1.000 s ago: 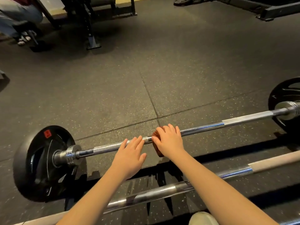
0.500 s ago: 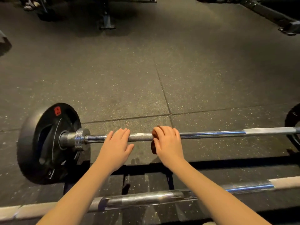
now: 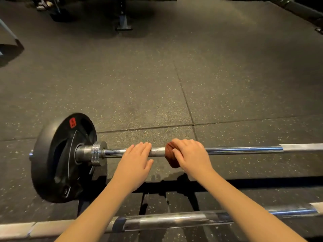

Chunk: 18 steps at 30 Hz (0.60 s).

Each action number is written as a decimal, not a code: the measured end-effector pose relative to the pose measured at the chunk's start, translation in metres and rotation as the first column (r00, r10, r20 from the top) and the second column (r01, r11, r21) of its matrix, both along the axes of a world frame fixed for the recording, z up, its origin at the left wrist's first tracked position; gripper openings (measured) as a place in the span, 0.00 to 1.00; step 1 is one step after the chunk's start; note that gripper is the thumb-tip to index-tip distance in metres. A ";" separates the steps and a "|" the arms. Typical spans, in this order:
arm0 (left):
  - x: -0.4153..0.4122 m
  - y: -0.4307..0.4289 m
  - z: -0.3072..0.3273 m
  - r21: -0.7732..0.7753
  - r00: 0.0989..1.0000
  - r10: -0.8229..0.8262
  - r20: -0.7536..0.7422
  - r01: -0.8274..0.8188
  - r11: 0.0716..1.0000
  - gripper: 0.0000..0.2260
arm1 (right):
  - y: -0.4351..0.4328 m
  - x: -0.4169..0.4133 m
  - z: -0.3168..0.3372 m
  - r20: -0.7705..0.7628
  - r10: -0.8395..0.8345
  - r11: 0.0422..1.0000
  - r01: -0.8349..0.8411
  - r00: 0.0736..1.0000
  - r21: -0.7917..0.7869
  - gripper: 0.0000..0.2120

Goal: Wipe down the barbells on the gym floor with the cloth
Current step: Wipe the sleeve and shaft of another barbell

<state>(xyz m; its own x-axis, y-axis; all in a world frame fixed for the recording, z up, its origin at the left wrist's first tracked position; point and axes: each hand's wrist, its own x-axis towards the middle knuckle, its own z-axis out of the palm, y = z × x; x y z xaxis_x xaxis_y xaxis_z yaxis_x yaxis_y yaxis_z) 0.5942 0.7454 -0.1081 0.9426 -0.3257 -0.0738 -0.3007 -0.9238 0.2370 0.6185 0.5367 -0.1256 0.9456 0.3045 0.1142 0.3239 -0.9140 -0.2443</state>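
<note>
A chrome barbell (image 3: pixel 241 149) lies across the rubber floor with a black 5 kg plate (image 3: pixel 59 158) on its left end. My right hand (image 3: pixel 190 154) grips a brown cloth (image 3: pixel 171 157) wrapped around the bar near its middle. My left hand (image 3: pixel 135 160) rests on top of the bar just left of the cloth, fingers straight and laid over the knurled part. A second barbell (image 3: pixel 174 220) lies nearer to me, passing under both forearms.
Speckled rubber tiles (image 3: pixel 139 84) stretch ahead of the bar. A bench or rack foot (image 3: pixel 123 23) stands at the top centre. A person's sandalled feet (image 3: pixel 42 3) show at the top left. Dark equipment (image 3: pixel 300 9) lines the top right.
My view has tilted down and shifted left along the bar. Both hands have slid left toward the plate, the right one dragging the cloth along the bar.
</note>
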 end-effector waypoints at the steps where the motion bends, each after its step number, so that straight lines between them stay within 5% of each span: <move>1: 0.000 0.000 -0.002 0.001 1.000 0.000 0.008 0.000 1.000 0.23 | 0.004 0.013 0.005 -0.071 -0.076 0.997 0.074 0.995 -0.029 0.20; 4: 0.000 -0.001 -0.006 -0.015 1.000 0.013 0.029 -0.012 1.000 0.23 | 0.031 0.039 0.012 -0.289 -0.193 0.981 0.186 0.938 -0.053 0.18; 8: 0.004 0.003 -0.007 -0.030 0.999 -0.018 0.041 0.020 0.999 0.26 | 0.029 -0.003 -0.005 0.007 -0.008 0.999 0.007 1.000 0.051 0.17; 13: 0.022 0.025 -0.004 0.036 0.998 -0.050 0.039 0.048 0.998 0.18 | 0.013 -0.005 -0.014 0.109 0.024 0.996 -0.033 0.994 0.079 0.17; 18: 0.028 0.028 -0.016 0.058 0.995 -0.039 0.093 0.033 0.998 0.14 | 0.031 -0.009 -0.007 0.146 -0.040 0.997 0.049 0.988 -0.058 0.18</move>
